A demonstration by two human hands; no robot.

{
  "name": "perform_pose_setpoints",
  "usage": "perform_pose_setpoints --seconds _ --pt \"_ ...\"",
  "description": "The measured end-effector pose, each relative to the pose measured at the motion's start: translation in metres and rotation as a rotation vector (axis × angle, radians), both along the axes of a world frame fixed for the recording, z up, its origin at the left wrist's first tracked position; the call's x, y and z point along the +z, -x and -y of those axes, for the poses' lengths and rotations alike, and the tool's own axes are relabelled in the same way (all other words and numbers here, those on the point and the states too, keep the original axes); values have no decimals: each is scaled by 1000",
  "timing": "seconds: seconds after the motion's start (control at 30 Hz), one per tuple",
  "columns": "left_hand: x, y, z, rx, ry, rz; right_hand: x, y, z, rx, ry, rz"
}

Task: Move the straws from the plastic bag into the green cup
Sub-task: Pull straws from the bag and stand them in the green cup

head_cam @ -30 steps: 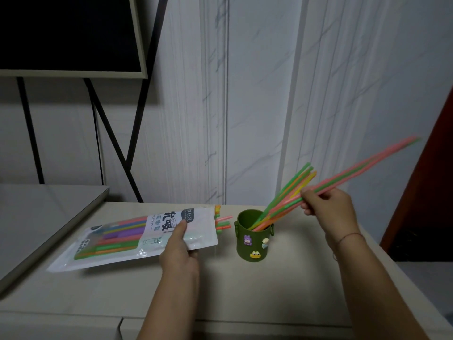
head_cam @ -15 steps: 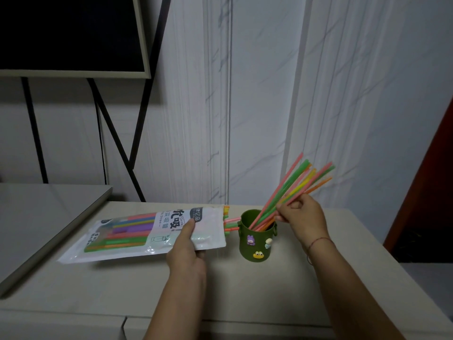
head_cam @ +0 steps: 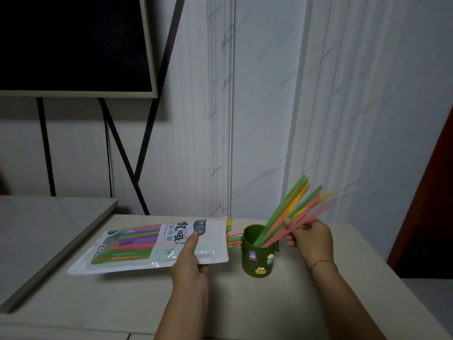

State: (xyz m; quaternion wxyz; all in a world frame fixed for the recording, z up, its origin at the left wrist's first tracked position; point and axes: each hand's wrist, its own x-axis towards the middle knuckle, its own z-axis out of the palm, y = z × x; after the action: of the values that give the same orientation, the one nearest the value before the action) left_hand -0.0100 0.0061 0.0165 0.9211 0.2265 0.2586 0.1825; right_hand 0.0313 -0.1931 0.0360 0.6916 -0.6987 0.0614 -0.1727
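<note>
Across the middle of the frame, your clear-windowed white plastic bag (head_cam: 147, 246) shows a white label with large Chinese characters, a small boxed word that looks like "Drink", and a line ending in "Straw"; the dark badge at its top corner and the print at its far left end are too small to read. Through the window you can see pink, yellow, purple, blue, green and orange straws lying side by side. A few pink and orange straw tips (head_cam: 234, 238) poke out of the bag's open right end, almost touching the cup.

Just right of the bag, the dark green cylindrical cup (head_cam: 257, 263) stands upright on the pale table (head_cam: 318, 303), with three small figures stuck to its front: one purple, one white and one yellow. A fan of green, pink, yellow and orange straws (head_cam: 289, 217) leans out of it toward the upper right, their lower ends hidden inside.

Your left hand (head_cam: 190, 263) pinches the bag near its mouth, thumb pressed on top and fingers out of sight beneath. Your right hand (head_cam: 311, 239), with a thin red thread (head_cam: 322, 262) at the wrist, has its fingers curled round the lower pink straws beside the rim.

Upper left, a dark framed panel (head_cam: 73, 45) is cut off by the frame edge
</note>
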Motion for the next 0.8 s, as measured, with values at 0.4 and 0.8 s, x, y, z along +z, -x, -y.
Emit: perform_pose_setpoints --seconds 0.4,0.8 --pt "10 -4 9 -68 18 28 1 10 -2 306 59 -458" --pt "23 3 26 -102 -84 117 9 49 -41 555 -245 -157"
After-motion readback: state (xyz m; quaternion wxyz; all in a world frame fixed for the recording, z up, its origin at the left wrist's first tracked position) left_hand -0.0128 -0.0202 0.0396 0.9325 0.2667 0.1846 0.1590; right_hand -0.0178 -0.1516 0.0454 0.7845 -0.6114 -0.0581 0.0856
